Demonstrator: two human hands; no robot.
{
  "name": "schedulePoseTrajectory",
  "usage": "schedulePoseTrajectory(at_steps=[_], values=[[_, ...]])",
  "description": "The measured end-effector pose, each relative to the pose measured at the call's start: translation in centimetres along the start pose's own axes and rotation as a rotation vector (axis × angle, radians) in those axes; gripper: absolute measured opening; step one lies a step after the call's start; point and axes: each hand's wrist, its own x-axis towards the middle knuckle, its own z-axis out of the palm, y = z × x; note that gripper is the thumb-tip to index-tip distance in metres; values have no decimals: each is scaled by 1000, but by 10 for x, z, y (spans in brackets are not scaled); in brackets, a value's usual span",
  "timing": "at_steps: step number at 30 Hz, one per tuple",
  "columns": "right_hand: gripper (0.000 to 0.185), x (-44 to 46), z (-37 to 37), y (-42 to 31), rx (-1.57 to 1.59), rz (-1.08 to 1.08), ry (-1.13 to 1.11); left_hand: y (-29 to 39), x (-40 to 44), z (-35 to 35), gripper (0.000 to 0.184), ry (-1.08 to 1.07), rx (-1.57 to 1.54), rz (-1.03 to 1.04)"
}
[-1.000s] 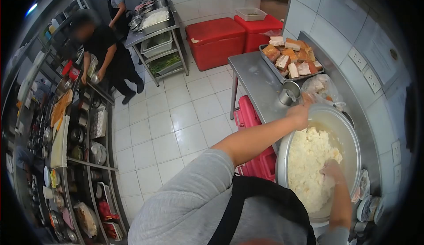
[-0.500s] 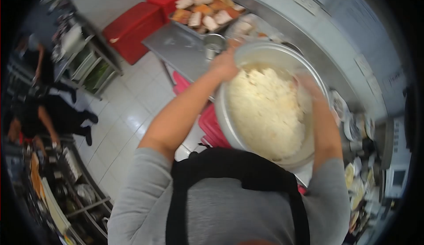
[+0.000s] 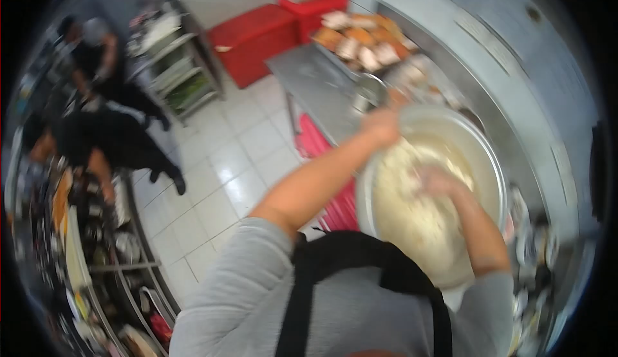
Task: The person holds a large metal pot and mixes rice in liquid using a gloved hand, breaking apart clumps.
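Note:
A large round metal pot [image 3: 494, 157] stands in front of me, with a pale, lumpy, dough-like mass [image 3: 418, 228] inside. My left hand [image 3: 382, 127] grips the pot's rim at its far left side. Inside the pot, my right hand [image 3: 439, 182] touches the top of the mass, its fingers smeared by motion and partly sunk or hidden. Just beyond my left hand, a small metal cup [image 3: 371, 90] sits on the steel table. Whether the mass is dough or something else cannot be made out.
On the steel table [image 3: 312, 77], a tray [image 3: 351, 67] holds several orange-and-white chunks. Red bins [image 3: 254, 45] stand behind it. Bright pink plastic [image 3: 341, 206] shows beside the pot. Two people [image 3: 106, 138] work at the left near shelving [image 3: 187, 77]. Dishes crowd the right side.
My right hand has moved from the pot's right side leftward onto the mass. My left hand stays at the rim. The whole view has shifted, so the pot appears lower and farther right.

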Motion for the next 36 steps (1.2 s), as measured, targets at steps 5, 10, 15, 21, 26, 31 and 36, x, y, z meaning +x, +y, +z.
schedulePoseTrajectory(at_steps=[5,10,15,21,26,31,36], values=[[26,-74,-45,17,687,111,136,9,-6,3,56,36,57,75],[22,-76,39,184,-249,253,662,11,-7,1,58,41,46,29],[35,5,58,172,216,444,531,13,-4,1,51,23,38,14],[43,7,18,32,595,114,191,16,-16,-8,52,18,3,26],[53,-61,-3,-138,-207,79,368,18,-20,-14,57,10,6,31],[65,-46,41,-76,-34,137,389,12,-12,-10,57,17,5,71],[58,-21,80,106,129,318,499,10,-10,-3,51,36,-1,81]])
